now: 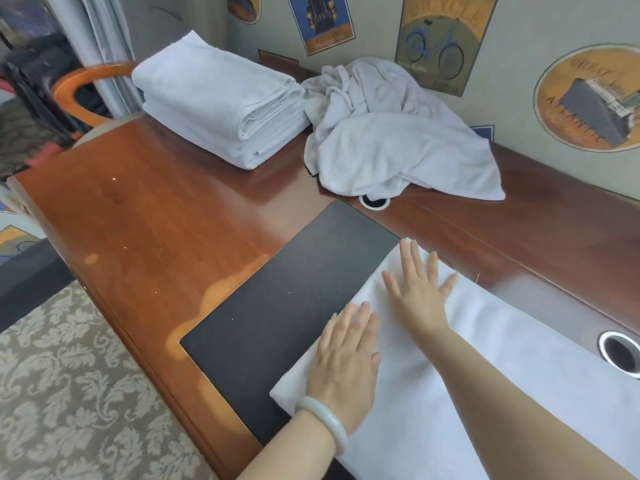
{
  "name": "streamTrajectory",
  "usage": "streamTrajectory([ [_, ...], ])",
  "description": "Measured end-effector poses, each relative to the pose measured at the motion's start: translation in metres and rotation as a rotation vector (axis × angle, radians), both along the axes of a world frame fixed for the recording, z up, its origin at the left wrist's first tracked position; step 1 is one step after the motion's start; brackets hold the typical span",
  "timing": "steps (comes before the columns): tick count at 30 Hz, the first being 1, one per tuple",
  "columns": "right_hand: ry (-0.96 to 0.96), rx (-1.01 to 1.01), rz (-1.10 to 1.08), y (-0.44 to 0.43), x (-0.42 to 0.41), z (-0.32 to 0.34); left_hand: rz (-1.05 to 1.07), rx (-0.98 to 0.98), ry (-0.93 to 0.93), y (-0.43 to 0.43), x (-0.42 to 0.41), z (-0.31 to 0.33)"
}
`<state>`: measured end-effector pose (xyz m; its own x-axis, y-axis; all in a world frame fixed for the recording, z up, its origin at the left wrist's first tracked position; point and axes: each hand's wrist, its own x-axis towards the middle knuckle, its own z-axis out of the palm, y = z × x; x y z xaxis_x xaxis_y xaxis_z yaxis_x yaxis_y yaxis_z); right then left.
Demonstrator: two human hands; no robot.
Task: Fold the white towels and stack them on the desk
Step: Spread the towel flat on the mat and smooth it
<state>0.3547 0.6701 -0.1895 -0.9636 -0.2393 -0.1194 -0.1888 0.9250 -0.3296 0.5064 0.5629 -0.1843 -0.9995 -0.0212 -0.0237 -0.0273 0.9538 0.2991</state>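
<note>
Both forearms are bare, and a pale, smooth bangle (pixel 323 420) circles the left wrist.

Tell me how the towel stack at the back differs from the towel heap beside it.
The stack is folded flat with straight, layered edges; the heap is crumpled and wrinkled. The stack sits nearer the desk's left end; the heap lies to its right, by the wall. Both are white and rest on the desk, side by side.

The bicycle poster (pixel 440 39) on the wall reads "BICYCLE" across its top, with "Quality" in small print below the bike. The oval ship emblem (pixel 588 98) reads "GREAT ATLANTIC"; its lower line is illegible.
</note>
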Motion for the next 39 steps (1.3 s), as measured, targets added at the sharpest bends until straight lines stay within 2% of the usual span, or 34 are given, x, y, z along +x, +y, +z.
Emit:
streamTrajectory([
  [3, 0.106, 0.044, 0.106, 0.015, 0.035, -0.002, -0.057, -0.137, -0.075, -0.002, -0.018, -0.020],
  [5, 0.082, 0.137, 0.118, 0.043, 0.052, -0.013, -0.064, -0.155, -0.085, -0.004, -0.016, -0.026],
  [10, -0.032, 0.179, -0.327, 0.118, 0.010, -0.011, -0.045, -0.187, -0.069, 0.000, -0.015, -0.024],
  [12, 0.029, 0.120, -0.420, 0.121, 0.014, 0.000, -0.039, -0.191, -0.065, 0.000, -0.015, -0.023],
  [15, 0.188, 0.045, -0.213, 0.086, 0.078, 0.006, -0.039, -0.175, -0.056, 0.001, -0.016, -0.024],
  [18, 0.174, 0.086, 0.037, 0.068, 0.166, -0.013, -0.032, -0.190, -0.046, 0.000, -0.017, -0.025],
  [19, 0.154, 0.106, 0.008, 0.080, 0.181, -0.018, -0.034, -0.193, -0.043, 0.001, -0.016, -0.025],
  [23, 0.118, 0.216, -0.371, 0.147, 0.213, -0.024, -0.059, -0.217, -0.041, -0.001, -0.015, -0.027],
  [26, 0.080, 0.222, -0.530, 0.143, 0.222, -0.020, -0.086, -0.219, -0.050, -0.005, -0.015, -0.023],
  [28, 0.137, 0.186, -0.507, 0.109, 0.214, -0.011, -0.167, -0.236, -0.031, 0.000, -0.011, -0.014],
  [30, 0.185, 0.141, -0.394, 0.059, 0.202, -0.003, -0.287, -0.224, -0.001, 0.011, 0.000, -0.011],
  [32, 0.181, 0.090, -0.302, 0.020, 0.195, -0.004, -0.377, -0.218, -0.003, 0.017, 0.011, -0.016],
  [34, 0.143, 0.099, -0.266, 0.018, 0.200, -0.014, -0.393, -0.214, -0.014, 0.013, 0.016, -0.024],
  [36, 0.098, 0.143, -0.354, 0.053, 0.219, -0.020, -0.391, -0.174, -0.008, 0.009, 0.015, -0.027],
  [39, 0.047, 0.229, -0.604, 0.129, 0.265, -0.018, -0.379, -0.165, 0.013, 0.009, 0.016, -0.026],
])
